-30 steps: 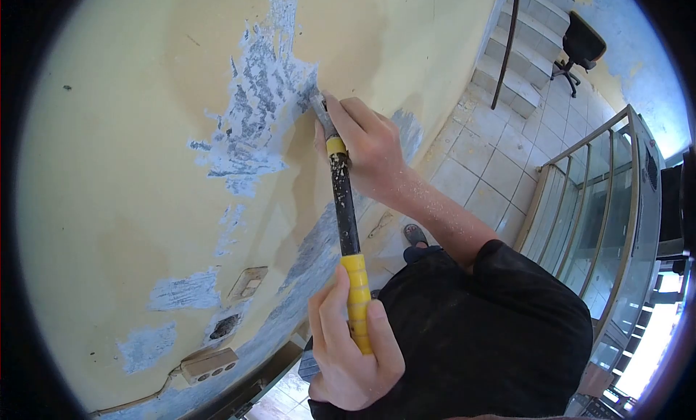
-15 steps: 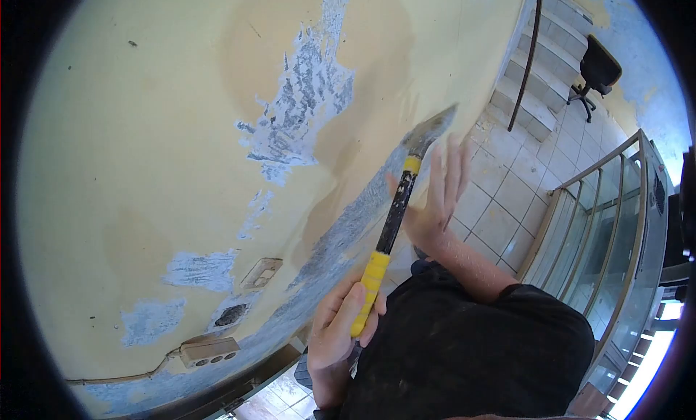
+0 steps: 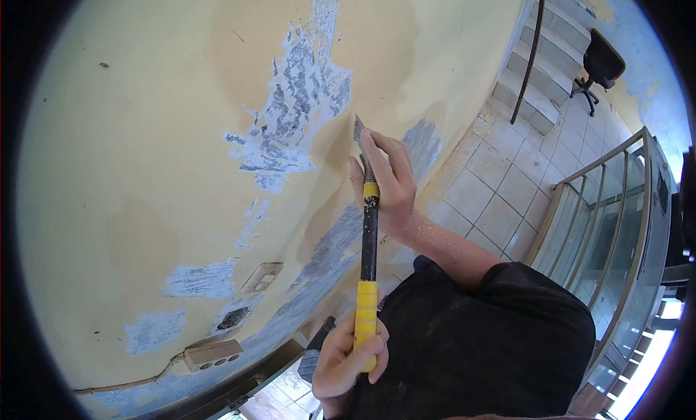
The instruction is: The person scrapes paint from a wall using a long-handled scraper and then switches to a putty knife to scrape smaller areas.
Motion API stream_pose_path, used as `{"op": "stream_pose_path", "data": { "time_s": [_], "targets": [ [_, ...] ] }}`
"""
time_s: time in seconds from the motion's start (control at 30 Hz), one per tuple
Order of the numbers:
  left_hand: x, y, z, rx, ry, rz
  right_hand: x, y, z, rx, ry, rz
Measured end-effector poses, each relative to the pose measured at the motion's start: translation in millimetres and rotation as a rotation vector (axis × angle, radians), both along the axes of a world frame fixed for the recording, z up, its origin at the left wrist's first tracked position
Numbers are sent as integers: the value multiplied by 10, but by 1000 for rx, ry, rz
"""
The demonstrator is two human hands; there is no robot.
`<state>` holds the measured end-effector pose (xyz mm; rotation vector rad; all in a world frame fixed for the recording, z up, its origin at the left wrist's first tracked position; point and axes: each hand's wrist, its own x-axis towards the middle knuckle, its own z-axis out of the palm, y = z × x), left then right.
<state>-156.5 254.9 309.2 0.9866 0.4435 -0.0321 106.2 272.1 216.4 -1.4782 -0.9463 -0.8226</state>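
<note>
The yellow painted wall (image 3: 145,166) fills the left side and meets the pale tiled floor (image 3: 500,181) along a slanting edge. The ragged grey-and-white bare patch (image 3: 297,101) ends just left of the blade; a smaller grey patch (image 3: 426,141) lies right of the fingers. Open floor extends from the right forearm towards the white steps (image 3: 533,105) and the black swivel chair (image 3: 603,57).

The left hand (image 3: 341,362) is clenched around the yellow-wrapped handle of the long black-shafted scraper (image 3: 370,239), low beside the black shirt (image 3: 471,340). The right hand (image 3: 395,188) reaches across from the right, bent at the elbow, grasping the blade end with its thumb on the left and fingers extended along the metal. The scraper stands nearly upright in view, its tip at the wall; exact contact is unclear.

The metal-framed glass case (image 3: 616,224) stands at right, contents indistinct. Low on the wall, the dark recessed box (image 3: 233,318) is open, above the beige socket strip (image 3: 214,356).
</note>
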Motion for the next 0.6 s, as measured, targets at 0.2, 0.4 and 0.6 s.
{"op": "stream_pose_path", "data": {
  "time_s": [0.2,0.4,0.6],
  "targets": [
    [104,-386,283,1127,100,243,-84,145,79,60,89,34],
    [330,-251,179,1555,-157,305,-51,147,13,60,74,17],
    [409,-136,-211,1272,-730,206,-68,151,8,93,100,4]
  ]
}}
